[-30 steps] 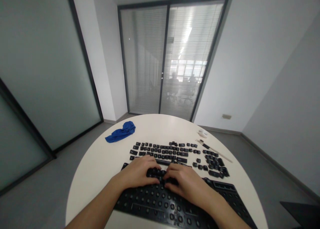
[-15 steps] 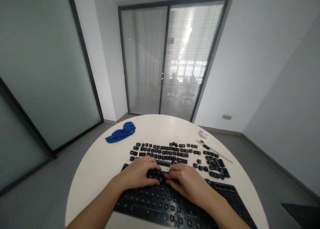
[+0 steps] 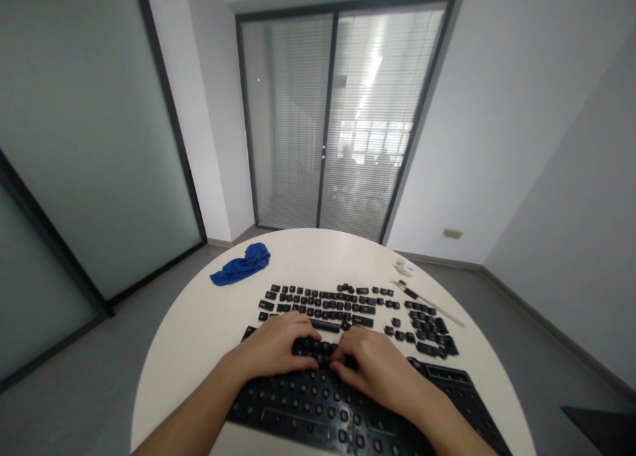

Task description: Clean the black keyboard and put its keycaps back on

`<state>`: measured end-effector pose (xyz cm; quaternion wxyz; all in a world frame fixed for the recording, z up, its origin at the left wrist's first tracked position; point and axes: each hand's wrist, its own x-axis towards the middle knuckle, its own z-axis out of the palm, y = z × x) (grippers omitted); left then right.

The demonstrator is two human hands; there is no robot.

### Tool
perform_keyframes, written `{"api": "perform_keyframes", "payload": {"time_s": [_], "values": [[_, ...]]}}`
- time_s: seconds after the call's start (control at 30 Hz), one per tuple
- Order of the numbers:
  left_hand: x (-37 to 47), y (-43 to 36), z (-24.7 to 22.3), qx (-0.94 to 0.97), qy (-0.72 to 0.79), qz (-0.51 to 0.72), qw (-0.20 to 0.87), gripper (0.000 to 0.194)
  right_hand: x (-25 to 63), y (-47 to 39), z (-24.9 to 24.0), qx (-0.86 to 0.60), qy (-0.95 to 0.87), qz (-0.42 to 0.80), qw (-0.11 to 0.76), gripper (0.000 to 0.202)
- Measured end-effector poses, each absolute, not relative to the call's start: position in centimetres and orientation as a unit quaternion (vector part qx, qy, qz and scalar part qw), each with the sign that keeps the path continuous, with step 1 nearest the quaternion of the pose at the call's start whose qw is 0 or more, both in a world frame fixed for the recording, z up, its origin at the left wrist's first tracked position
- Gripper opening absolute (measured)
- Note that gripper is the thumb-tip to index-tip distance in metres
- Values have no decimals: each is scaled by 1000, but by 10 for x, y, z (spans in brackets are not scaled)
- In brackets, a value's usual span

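Note:
A black keyboard base with bare key posts lies at the table's near side, a few keycaps showing between my hands. My left hand rests over its upper part, thumb and fingers apart around those keycaps. On the right, my right hand has its thumb and index finger pressed together at the keycaps; anything between them is too small to make out. Loose black keycaps lie in rows beyond the hands, with a long bar-shaped key nearest. Another group of keycaps sits to the right.
A blue cloth lies at the back left of the round white table. At the back right are a thin brush and a small clear-and-white item. Glass doors and walls stand beyond.
My right hand's fingers have curled in closer together and shifted slightly right. My left hand stays in nearly the same place.

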<state>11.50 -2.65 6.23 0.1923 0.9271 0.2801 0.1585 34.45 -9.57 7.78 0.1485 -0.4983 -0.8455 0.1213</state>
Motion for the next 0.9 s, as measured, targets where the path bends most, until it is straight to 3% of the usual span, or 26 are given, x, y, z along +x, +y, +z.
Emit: {"api": "perform_keyframes", "payload": {"time_s": [0.37,0.63,0.9], "values": [[114,-26,61,926,276,166,195,34,343,-97,77,-488,-853,121,141,12],[115,-26,59,927,274,164,195,34,353,-94,83,-517,-823,138,191,13],[115,-27,63,926,280,160,195,34,353,-95,76,-490,-845,129,172,9]]}}
